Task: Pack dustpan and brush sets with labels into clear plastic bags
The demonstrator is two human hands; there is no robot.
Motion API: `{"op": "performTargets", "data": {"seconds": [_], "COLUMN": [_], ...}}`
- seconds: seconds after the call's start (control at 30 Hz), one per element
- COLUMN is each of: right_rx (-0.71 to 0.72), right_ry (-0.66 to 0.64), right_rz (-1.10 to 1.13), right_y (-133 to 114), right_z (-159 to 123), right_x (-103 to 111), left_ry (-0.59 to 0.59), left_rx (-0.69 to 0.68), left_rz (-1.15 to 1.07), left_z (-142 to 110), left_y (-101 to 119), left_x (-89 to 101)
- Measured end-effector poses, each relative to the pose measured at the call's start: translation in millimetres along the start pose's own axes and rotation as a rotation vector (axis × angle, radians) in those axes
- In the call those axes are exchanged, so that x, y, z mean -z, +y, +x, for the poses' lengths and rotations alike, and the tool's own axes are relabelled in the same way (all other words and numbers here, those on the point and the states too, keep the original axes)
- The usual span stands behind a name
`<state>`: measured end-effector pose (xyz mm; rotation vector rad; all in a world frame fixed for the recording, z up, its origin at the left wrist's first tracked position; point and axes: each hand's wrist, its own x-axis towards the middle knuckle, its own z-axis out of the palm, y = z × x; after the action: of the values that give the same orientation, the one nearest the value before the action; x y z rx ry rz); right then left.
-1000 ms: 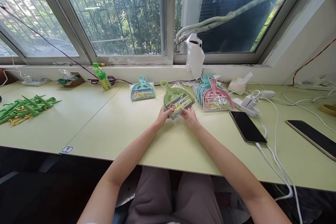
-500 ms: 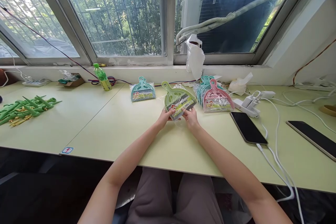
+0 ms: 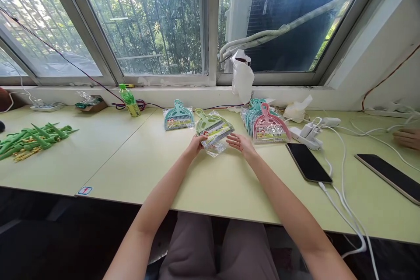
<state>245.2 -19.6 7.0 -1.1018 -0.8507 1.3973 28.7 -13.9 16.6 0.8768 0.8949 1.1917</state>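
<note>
A green dustpan and brush set [image 3: 215, 127] in a clear plastic bag is held tilted above the table by my left hand [image 3: 197, 143], which grips its lower left corner. My right hand [image 3: 241, 143] is open beside the set's right edge, fingers stretched towards it. The bag's loose end hangs down between the hands. A teal dustpan set [image 3: 179, 117], also bagged, lies behind and to the left. To the right a pink dustpan set [image 3: 271, 127] rests in front of several bagged teal sets [image 3: 252, 113].
A phone [image 3: 308, 162] on a white cable and a second phone [image 3: 389, 177] lie at right, near a power strip [image 3: 306, 138]. Another person's hand [image 3: 407, 138] rests at the far right. A green bottle [image 3: 129, 101], a cardboard box [image 3: 93, 104] and green plastic pieces [image 3: 36, 140] are at left.
The green set has shifted slightly left in my left hand. My right hand has let go of it and opened. Another person's hand has appeared at the right edge.
</note>
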Motion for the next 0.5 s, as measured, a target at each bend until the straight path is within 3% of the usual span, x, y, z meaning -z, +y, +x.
{"op": "performTargets", "data": {"seconds": [0.13,0.23,0.37,0.5], "right_rx": [0.386,0.656,0.737,0.761], "right_ry": [0.214,0.133,-0.047,-0.022], "right_rz": [-0.369,-0.552,-0.535,-0.517], "right_y": [-1.0,0.3,-1.3,-5.2], "right_z": [5.8,5.5,2.3,3.1], "right_x": [15.7,17.7,12.4,12.5], "left_ry": [0.105,0.094,0.007,-0.047], "left_rx": [0.101,0.137,0.152,0.195], "left_rz": [-0.09,-0.093,-0.058,-0.03], "left_z": [8.7,12.8,13.0,10.1], "left_y": [9.9,9.8,6.5,6.9], "left_x": [18.8,27.4,29.5,28.9]}}
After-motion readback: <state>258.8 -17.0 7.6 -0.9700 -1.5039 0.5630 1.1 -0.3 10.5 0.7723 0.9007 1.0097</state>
